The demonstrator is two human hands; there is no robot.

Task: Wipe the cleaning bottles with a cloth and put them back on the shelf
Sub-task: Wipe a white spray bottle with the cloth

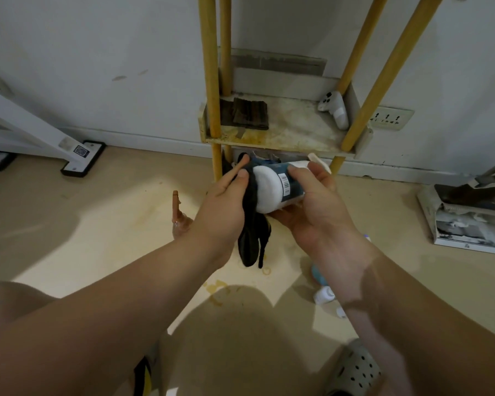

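Note:
My right hand (309,204) grips a white bottle with a dark teal label and barcode (275,187), held on its side with the base toward me. My left hand (226,201) holds a black cloth (253,232) against the bottle's base and left side; the cloth's loose end hangs down below the hands. Just behind the hands stands the stained shelf (283,132) on yellow poles. A small white spray bottle (336,110) lies at the shelf's right rear corner.
A dark folded cloth (247,114) lies on the shelf's left. On the floor: a clear bottle with an orange cap (177,215) at left, small white and blue bottles (323,292) under my right forearm, a stack of papers (466,221) at right. A wall socket (389,118) is beside the shelf.

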